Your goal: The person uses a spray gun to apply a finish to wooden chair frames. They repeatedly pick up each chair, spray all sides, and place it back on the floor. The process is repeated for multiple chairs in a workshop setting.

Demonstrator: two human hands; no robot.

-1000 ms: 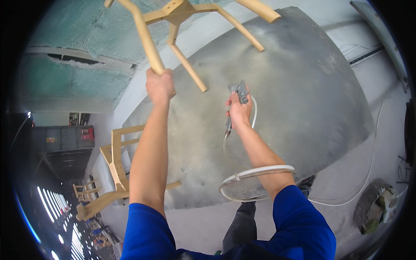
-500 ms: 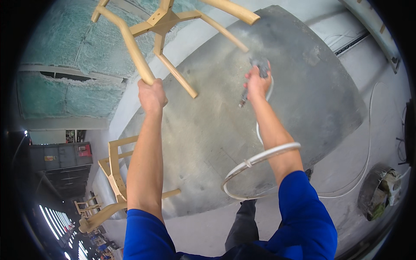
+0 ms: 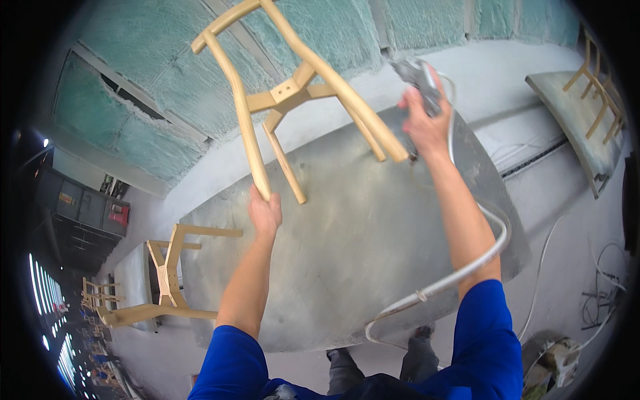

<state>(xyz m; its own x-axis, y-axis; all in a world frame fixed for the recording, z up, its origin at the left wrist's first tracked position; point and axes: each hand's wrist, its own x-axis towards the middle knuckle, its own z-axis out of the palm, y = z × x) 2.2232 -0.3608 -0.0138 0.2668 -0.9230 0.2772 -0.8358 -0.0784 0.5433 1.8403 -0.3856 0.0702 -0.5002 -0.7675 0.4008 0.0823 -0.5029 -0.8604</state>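
A pale wooden chair frame (image 3: 288,97), without a seat, stands over the far side of the grey work table (image 3: 333,267). My left hand (image 3: 265,212) is closed round the lower end of its near-left leg. To the right of the frame and apart from it, my right hand (image 3: 429,130) grips a grey spray gun (image 3: 427,92), which is blurred by motion. A white hose (image 3: 460,272) runs from the gun and loops around my right forearm.
Another wooden chair frame (image 3: 167,280) is at the table's left edge. More chair frames (image 3: 603,100) sit on a second table (image 3: 567,110) at far right. Green fibrous wall panels (image 3: 320,40) rise behind. A dirty bucket (image 3: 547,373) and hoses (image 3: 603,293) lie at lower right.
The view has shifted, showing more of the wall and chair frame. My right hand has raised the spray gun away, toward the far side. My left hand keeps its hold on the leg.
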